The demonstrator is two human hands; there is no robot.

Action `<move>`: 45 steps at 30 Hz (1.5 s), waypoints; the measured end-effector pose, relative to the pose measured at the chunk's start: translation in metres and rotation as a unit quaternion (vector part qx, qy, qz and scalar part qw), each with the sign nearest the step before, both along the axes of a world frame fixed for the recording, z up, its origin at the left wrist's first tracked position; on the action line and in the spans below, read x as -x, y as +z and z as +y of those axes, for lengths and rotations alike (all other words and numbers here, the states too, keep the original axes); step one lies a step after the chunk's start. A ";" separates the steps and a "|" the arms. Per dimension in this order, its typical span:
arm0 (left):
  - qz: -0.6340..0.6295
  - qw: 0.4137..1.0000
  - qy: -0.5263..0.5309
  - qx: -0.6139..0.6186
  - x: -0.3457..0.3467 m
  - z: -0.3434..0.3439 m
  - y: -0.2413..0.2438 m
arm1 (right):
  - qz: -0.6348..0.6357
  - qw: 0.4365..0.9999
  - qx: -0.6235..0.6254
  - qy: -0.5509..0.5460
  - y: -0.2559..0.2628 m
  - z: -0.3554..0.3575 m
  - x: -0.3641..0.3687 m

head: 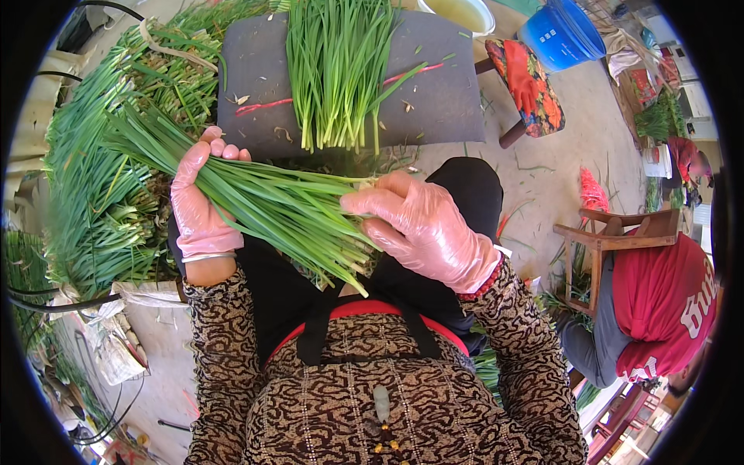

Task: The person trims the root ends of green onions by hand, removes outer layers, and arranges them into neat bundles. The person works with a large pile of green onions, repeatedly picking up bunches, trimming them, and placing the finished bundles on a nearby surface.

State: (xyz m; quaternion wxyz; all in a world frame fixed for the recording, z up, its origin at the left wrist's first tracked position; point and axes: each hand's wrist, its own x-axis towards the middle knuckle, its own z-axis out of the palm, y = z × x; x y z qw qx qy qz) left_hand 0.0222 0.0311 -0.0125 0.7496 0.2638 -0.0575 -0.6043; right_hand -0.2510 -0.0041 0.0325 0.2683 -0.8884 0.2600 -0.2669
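Observation:
My left hand [200, 195], in a thin clear glove, grips a bunch of green garlic chives [279, 203] around its leafy part, palm up. At the stem ends, the gloved fingers and thumb of my right hand [430, 226] pinch some stems at the bunch's edge. Beyond my hands, a second bundle of chives [343, 75] lies on a dark padded board [442, 99], its stem ends towards me. A red tie [264, 106] sticks out on the left of that bundle, and another red strand shows on its right.
A large heap of chives [99, 174] rises at the left. Behind the board stand a white basin [465, 14] and a blue bucket [561, 35]. Red gloves [520, 75] lie on a floral-covered stool [546, 110]. At the right are a wooden chair [598, 250] and a seated person in red [657, 308].

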 end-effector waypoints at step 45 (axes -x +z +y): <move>0.062 0.994 0.045 0.075 -0.016 0.001 0.001 | -0.244 0.933 -0.254 -0.072 0.006 0.015 0.055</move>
